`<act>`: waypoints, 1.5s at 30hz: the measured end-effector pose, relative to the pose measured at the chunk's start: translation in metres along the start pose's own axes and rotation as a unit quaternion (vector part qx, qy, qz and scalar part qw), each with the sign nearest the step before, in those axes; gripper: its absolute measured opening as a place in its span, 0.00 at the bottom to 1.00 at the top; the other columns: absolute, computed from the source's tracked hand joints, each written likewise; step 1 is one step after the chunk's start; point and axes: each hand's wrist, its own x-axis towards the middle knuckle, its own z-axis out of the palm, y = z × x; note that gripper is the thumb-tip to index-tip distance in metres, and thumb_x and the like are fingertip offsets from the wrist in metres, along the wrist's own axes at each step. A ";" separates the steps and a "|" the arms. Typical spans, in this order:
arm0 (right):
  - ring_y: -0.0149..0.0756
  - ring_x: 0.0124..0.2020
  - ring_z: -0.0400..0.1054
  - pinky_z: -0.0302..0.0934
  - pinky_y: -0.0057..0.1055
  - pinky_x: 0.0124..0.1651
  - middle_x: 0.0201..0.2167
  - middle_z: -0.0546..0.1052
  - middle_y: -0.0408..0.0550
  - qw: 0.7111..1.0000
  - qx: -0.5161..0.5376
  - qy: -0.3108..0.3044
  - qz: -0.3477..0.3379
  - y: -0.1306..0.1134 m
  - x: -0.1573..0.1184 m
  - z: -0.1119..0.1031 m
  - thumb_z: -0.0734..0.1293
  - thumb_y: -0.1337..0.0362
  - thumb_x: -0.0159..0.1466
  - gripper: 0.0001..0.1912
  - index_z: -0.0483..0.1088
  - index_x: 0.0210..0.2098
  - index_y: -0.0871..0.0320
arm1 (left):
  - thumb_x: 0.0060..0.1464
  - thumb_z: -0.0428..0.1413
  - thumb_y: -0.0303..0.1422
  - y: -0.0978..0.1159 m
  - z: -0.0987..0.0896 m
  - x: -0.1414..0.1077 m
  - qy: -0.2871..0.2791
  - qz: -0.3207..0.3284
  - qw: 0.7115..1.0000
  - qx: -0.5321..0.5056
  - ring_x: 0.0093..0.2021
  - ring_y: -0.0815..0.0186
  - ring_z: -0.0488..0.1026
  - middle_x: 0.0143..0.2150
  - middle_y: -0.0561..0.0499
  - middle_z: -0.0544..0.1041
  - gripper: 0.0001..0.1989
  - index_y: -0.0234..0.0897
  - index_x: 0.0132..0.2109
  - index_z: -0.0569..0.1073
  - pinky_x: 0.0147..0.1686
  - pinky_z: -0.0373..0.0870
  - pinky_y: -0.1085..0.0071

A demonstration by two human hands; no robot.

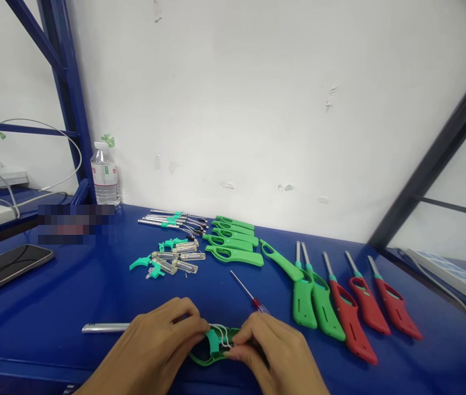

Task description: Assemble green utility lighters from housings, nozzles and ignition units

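Note:
An opened green stick lighter (206,359) lies at the table's front edge, its metal tube (103,328) pointing left. A teal trigger (214,341) and looped white wires (225,333) show inside the handle shell. My left hand (163,340) is closed, thumb and index finger pinching the lighter beside the trigger. My right hand (274,351) pinches at the handle's other side, where the wires end; its fingertips hide exactly what is between them. Just beyond my right hand lies a screwdriver (246,289) with a red and clear handle.
Behind are green shell halves (235,257), metal tubes with wires (163,222), clear fuel tanks (186,266) and teal triggers (140,262). Assembled green lighters (305,304) and red lighters (352,329) lie right. A phone (9,269) and water bottle (105,175) stand left.

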 end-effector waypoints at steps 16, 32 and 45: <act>0.31 0.32 0.80 0.68 0.23 0.37 0.33 0.83 0.39 0.998 0.051 0.020 -0.017 -0.002 0.000 0.000 0.63 0.49 0.82 0.18 0.74 0.40 0.51 | 0.73 0.50 0.28 0.003 -0.003 0.002 -0.047 -0.055 0.996 -0.059 0.36 0.69 0.79 0.40 0.56 0.80 0.14 0.47 0.45 0.80 0.37 0.71 0.77; 0.31 0.32 0.78 0.64 0.23 0.36 0.34 0.82 0.36 0.994 0.085 -0.042 0.060 0.000 -0.001 -0.002 0.76 0.59 0.73 0.08 0.76 0.38 0.51 | 0.73 0.51 0.27 0.002 -0.003 0.001 -0.017 -0.015 0.998 -0.052 0.32 0.71 0.78 0.38 0.58 0.80 0.14 0.46 0.43 0.80 0.34 0.69 0.79; 0.31 0.30 0.77 0.65 0.23 0.35 0.32 0.81 0.35 0.995 0.048 -0.046 0.073 -0.003 -0.001 0.000 0.79 0.69 0.68 0.10 0.76 0.38 0.52 | 0.75 0.50 0.27 0.000 0.000 -0.001 -0.014 0.007 0.999 -0.040 0.32 0.71 0.78 0.37 0.57 0.78 0.14 0.46 0.45 0.80 0.33 0.70 0.78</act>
